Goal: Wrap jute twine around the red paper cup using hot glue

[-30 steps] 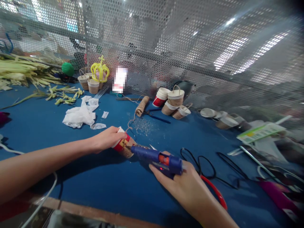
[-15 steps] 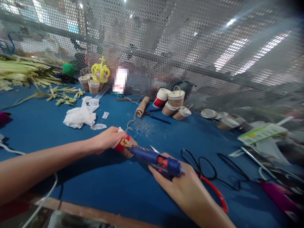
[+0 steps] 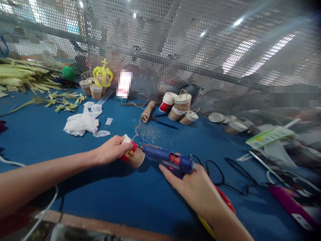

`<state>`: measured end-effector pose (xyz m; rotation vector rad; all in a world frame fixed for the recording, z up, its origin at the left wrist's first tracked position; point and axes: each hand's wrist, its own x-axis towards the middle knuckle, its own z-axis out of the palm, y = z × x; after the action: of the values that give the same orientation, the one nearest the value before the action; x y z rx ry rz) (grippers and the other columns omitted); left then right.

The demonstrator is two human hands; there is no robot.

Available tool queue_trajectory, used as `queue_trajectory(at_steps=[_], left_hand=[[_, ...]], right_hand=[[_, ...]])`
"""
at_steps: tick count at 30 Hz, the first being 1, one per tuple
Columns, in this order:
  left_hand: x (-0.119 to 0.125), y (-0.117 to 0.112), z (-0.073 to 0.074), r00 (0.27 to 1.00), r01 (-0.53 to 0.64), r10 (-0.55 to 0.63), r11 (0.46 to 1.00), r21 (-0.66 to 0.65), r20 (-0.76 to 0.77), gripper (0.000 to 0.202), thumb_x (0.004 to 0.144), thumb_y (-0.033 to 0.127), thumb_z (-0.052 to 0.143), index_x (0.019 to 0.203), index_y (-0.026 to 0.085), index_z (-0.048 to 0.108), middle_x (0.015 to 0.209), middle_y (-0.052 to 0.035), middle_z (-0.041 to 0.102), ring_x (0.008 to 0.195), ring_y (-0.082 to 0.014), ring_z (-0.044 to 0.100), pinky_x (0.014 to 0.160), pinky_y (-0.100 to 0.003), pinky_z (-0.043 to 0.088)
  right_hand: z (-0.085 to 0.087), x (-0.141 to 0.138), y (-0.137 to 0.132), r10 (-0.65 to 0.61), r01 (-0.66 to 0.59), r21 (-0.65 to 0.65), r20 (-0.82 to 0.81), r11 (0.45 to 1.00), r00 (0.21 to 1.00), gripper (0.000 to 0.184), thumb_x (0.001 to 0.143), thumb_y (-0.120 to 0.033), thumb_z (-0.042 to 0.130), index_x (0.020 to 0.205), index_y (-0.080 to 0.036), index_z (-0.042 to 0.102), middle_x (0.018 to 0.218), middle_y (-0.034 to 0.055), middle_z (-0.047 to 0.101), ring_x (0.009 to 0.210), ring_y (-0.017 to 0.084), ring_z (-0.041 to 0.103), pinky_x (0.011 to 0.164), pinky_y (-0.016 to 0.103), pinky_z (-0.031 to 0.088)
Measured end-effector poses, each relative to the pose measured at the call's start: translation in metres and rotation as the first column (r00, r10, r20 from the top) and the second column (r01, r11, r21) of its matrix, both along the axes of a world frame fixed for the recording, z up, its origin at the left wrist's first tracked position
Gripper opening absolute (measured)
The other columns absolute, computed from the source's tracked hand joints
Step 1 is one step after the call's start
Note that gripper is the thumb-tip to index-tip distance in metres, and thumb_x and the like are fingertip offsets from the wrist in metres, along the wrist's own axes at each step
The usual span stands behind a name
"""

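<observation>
My left hand (image 3: 114,149) grips a red and white paper cup (image 3: 127,155), tilted on its side just above the blue table. Brown twine (image 3: 138,157) wraps the cup's base end, and a loose strand runs from it up to a roll of twine (image 3: 148,111). In my right hand (image 3: 194,187) is a blue hot glue gun (image 3: 168,158) with an orange part inside and a small red light lit. Its nozzle points left and meets the cup near the edge of the wound twine; I cannot tell whether it touches.
Dark-handled pliers (image 3: 164,123) lie behind the cup. Twine-wrapped cups (image 3: 182,101) stand at the back, before a perforated metal screen (image 3: 150,40). White lace (image 3: 81,123) lies left. Black cord (image 3: 218,174) and a purple item (image 3: 288,204) are at right.
The glue gun's nozzle has shifted up along the cup, to the upper edge of the wound twine. More of the twine-wrapped base now shows. Both hands keep their holds.
</observation>
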<state>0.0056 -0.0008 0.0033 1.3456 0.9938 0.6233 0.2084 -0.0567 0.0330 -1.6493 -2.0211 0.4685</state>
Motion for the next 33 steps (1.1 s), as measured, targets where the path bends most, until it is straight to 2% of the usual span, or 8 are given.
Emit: queue_trajectory(at_steps=[5,10,13,16,21,23,29,33], left_hand=[[-0.004,-0.001,-0.004,0.998,0.049,-0.050,0.998,0.044,0.039,0.025,0.073,0.032,0.046,0.072,0.011,0.059,0.068,-0.0013,0.061,0.066,-0.0148,0.055,0.067,-0.024,0.042],[-0.006,-0.002,-0.004,0.997,0.069,-0.072,0.995,0.076,0.027,0.024,0.073,0.031,0.046,0.073,0.011,0.059,0.070,-0.0007,0.061,0.068,-0.0144,0.054,0.068,-0.023,0.041],[-0.007,-0.001,-0.003,0.998,0.050,-0.054,0.996,0.074,0.044,0.022,0.072,0.030,0.046,0.070,0.012,0.058,0.066,-0.0001,0.059,0.064,-0.0129,0.052,0.063,-0.022,0.039],[-0.008,0.001,-0.003,0.998,0.010,-0.013,0.999,0.042,0.059,0.022,0.071,0.032,0.048,0.068,0.012,0.056,0.061,0.0013,0.054,0.058,-0.0111,0.049,0.057,-0.021,0.036],[-0.008,0.001,-0.003,0.993,-0.061,0.062,0.998,-0.013,0.101,0.022,0.069,0.032,0.050,0.068,0.011,0.056,0.059,0.0018,0.053,0.053,-0.0092,0.045,0.054,-0.021,0.032],[-0.007,-0.001,-0.002,0.990,-0.042,0.047,0.998,-0.037,0.132,0.021,0.069,0.031,0.050,0.068,0.011,0.057,0.061,0.0010,0.055,0.055,-0.0095,0.047,0.056,-0.021,0.033],[-0.004,-0.003,-0.001,0.986,-0.020,0.030,0.998,-0.065,0.162,0.021,0.066,0.031,0.052,0.066,0.011,0.058,0.060,0.0006,0.057,0.054,-0.0100,0.047,0.055,-0.021,0.033],[-0.005,-0.003,-0.003,0.985,0.004,0.005,0.999,-0.051,0.173,0.022,0.067,0.031,0.051,0.063,0.011,0.057,0.059,0.0004,0.055,0.054,-0.0096,0.046,0.055,-0.021,0.032]], right_hand=[[0.015,-0.006,0.002,-0.016,0.013,-0.056,-0.045,0.998,0.999,0.018,0.072,-0.027,0.047,0.056,-0.020,0.053,0.045,-0.0026,0.048,0.041,0.011,0.044,0.044,0.022,0.042],[0.013,-0.001,0.004,-0.111,0.088,-0.219,-0.092,0.972,0.990,0.025,0.072,-0.035,0.051,0.052,-0.019,0.047,0.038,-0.0037,0.045,0.033,0.010,0.043,0.037,0.022,0.038],[0.013,0.006,0.008,-0.165,0.108,-0.308,-0.165,0.945,0.972,0.023,0.070,-0.038,0.055,0.063,-0.017,0.052,0.037,-0.0058,0.044,0.033,0.009,0.043,0.038,0.021,0.038],[0.016,0.015,0.016,-0.160,0.071,-0.294,-0.293,0.953,0.943,0.024,0.069,-0.039,0.057,0.071,-0.016,0.052,0.043,-0.0060,0.046,0.039,0.009,0.044,0.040,0.021,0.037],[0.017,0.038,0.047,-0.288,0.248,-0.168,-0.296,0.954,0.911,0.028,0.071,-0.041,0.056,0.069,-0.013,0.053,0.061,0.0009,0.054,0.052,0.009,0.048,0.048,0.020,0.039],[0.014,0.047,0.063,-0.338,0.287,-0.198,-0.316,0.937,0.886,0.027,0.074,-0.041,0.052,0.068,-0.014,0.051,0.064,0.0014,0.054,0.052,0.008,0.048,0.048,0.020,0.040],[-0.009,0.062,0.103,-0.434,0.378,-0.298,-0.150,0.876,0.888,0.027,0.076,-0.036,0.053,0.059,-0.015,0.049,0.046,-0.0011,0.048,0.042,0.009,0.047,0.044,0.023,0.042],[-0.021,0.062,0.116,-0.427,0.418,-0.274,0.027,0.866,0.904,0.026,0.082,-0.035,0.048,0.085,-0.011,0.058,0.081,0.0060,0.060,0.069,0.016,0.058,0.061,0.031,0.048]])
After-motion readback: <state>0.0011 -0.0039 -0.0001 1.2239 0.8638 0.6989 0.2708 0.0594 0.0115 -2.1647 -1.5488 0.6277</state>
